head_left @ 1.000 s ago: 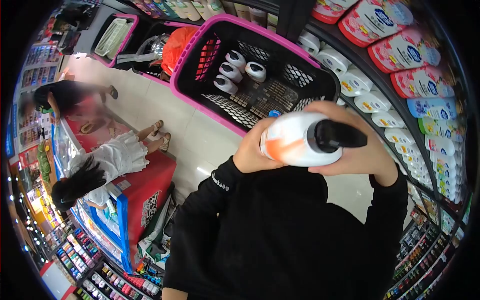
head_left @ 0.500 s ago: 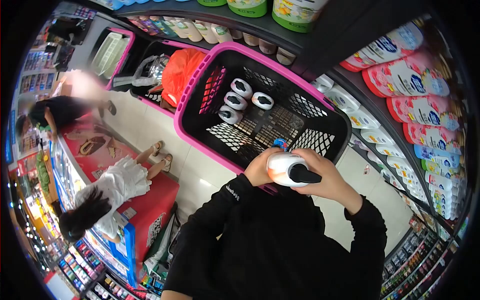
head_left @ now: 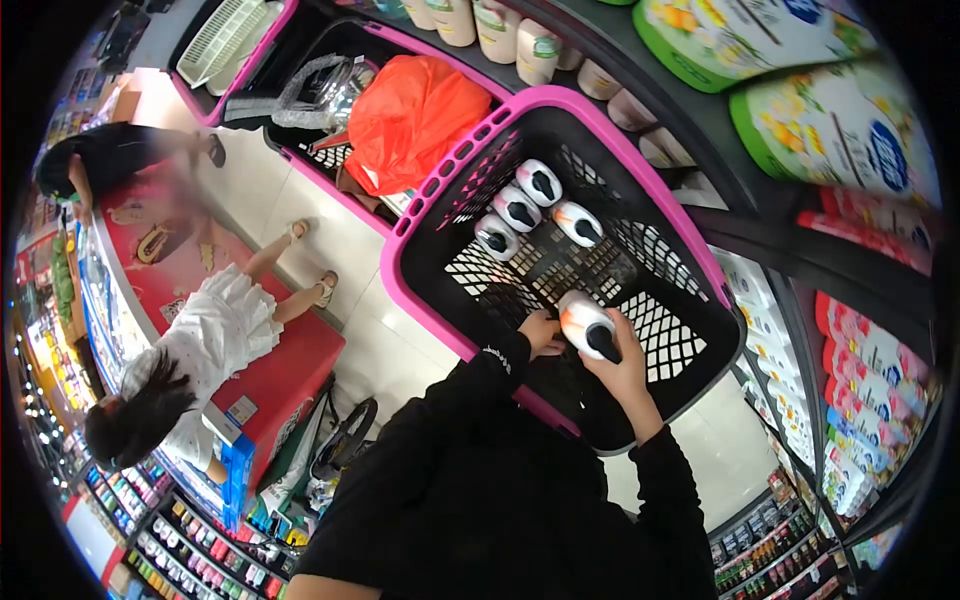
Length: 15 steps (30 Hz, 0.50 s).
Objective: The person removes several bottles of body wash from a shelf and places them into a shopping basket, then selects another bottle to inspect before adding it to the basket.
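Note:
A white bottle [head_left: 585, 326] with a black cap and an orange patch is held inside the pink-rimmed black shopping basket [head_left: 440, 180]. My left hand [head_left: 543, 333] grips its base and my right hand [head_left: 622, 365] wraps the cap end. Both arms wear black sleeves. Three similar white bottles [head_left: 520, 210] stand upright at the far end of the basket.
A second pink basket [head_left: 330, 170] holds an orange bag [head_left: 410, 115]. Shelves of bottles and refill pouches [head_left: 860, 350] run along the right. A person in a white dress [head_left: 215, 335] leans over a red display bin [head_left: 290, 370]; another person in black [head_left: 110, 160] stands further off.
The bottle has gone from near my chest down into the black basket, both hands still on it. The view has shifted toward the basket.

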Each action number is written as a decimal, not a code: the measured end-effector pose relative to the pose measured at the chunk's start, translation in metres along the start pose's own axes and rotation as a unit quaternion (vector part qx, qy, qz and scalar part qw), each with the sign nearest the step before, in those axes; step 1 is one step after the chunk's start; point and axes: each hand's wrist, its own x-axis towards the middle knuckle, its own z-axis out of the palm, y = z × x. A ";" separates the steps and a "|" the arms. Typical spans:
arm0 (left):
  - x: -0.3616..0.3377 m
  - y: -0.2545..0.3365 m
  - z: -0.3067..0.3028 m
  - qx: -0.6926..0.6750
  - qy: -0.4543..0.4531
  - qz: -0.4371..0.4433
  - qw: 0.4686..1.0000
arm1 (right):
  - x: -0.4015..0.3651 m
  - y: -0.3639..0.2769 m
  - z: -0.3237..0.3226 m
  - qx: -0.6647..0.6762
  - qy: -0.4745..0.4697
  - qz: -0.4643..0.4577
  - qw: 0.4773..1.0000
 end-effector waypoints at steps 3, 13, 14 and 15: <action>0.004 0.017 0.008 -0.170 0.070 -0.072 0.980 | 0.017 0.027 0.028 0.031 0.055 0.016 0.998; 0.040 0.050 0.004 -0.394 0.051 -0.029 0.917 | 0.055 0.080 0.092 0.035 0.083 0.030 0.995; 0.051 0.046 -0.002 -0.401 0.052 -0.029 0.914 | 0.060 0.083 0.097 0.039 0.082 0.030 0.995; 0.061 0.041 -0.009 -0.426 0.061 -0.010 0.903 | 0.064 0.086 0.099 0.037 0.067 0.033 0.997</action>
